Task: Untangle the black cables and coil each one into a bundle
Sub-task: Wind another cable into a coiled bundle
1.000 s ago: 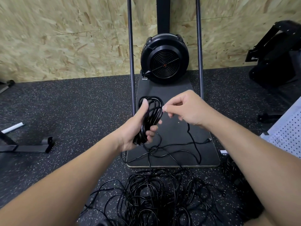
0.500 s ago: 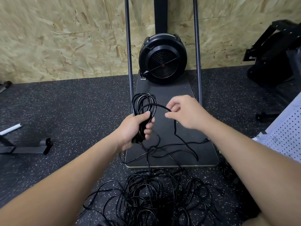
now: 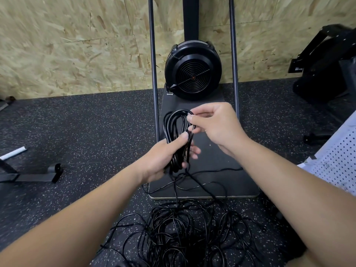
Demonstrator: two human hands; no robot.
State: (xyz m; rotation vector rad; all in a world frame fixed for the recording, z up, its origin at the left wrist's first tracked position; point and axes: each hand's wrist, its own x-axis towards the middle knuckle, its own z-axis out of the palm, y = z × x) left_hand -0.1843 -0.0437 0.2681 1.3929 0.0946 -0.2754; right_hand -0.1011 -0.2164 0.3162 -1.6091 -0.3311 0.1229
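A coil of black cable (image 3: 176, 135) is gripped in the left hand (image 3: 163, 157), with the thumb pressed across the front of the strands and the fingers curled round behind. The loops stand up above this grip, and their top is pinched between the thumb and fingertips of the right hand (image 3: 213, 126), which is held just above and to the right of the left hand. From the bottom of the grip, loose cable hangs down and trails across a dark floor board (image 3: 221, 170). In front of that board, nearest the viewer, a tangled heap of black cables (image 3: 185, 234) is spread on the speckled rubber floor (image 3: 86, 132). At the far end of the board a round black fan unit (image 3: 193, 71) is set between two upright metal rods, against a chipboard wall (image 3: 77, 45).
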